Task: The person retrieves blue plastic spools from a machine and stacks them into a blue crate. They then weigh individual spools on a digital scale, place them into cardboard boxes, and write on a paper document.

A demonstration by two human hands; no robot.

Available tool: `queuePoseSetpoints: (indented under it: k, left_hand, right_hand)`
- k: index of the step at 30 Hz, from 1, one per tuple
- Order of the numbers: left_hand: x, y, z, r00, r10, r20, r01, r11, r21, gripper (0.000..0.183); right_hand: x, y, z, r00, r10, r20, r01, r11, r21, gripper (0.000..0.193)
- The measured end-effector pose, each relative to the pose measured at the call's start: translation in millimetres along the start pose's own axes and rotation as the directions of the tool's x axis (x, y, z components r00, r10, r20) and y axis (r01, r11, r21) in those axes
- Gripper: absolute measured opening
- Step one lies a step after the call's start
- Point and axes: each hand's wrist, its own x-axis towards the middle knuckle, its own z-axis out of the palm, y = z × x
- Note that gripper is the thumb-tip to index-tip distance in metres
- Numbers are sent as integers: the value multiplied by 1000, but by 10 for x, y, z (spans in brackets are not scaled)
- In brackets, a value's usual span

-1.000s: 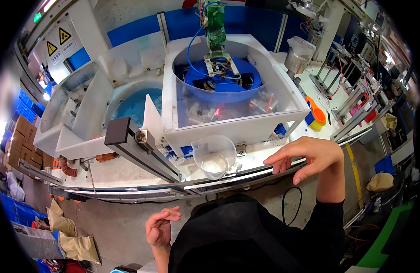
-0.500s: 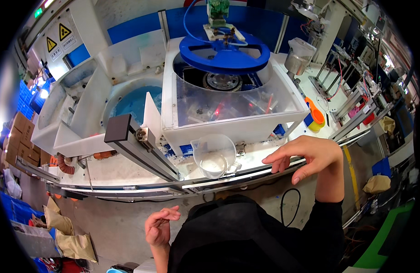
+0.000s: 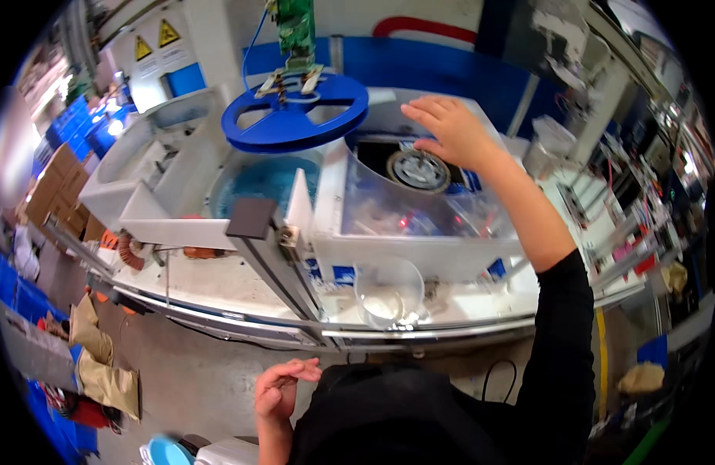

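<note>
We see our right hand (image 3: 450, 128) open, fingers spread, hovering over the round grey hub (image 3: 417, 168) in the white bin (image 3: 419, 248), just below and left of our palm; our left hand (image 3: 278, 387), loosely curled and empty, hangs well apart.

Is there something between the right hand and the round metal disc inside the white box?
Nothing visible blocks it. The right hand hovers open just above the round metal disc in the white box. The blue reel hangs off to the left, clear of the hand.
</note>
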Motion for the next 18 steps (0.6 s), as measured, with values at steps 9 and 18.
queuePoseSetpoints:
  k: [9,18]
  left_hand:
    - [-395,145,16,970,45,-241,-28,997,76,54]
    - [-138,1301,23,980,185,75,-198,844,499,59]
  right_hand:
    - [820,-622,250,880,-396,-263,396,917,-58,28]
    - [1036,-1089,-275,811,-249,-529,361,925,118,14]
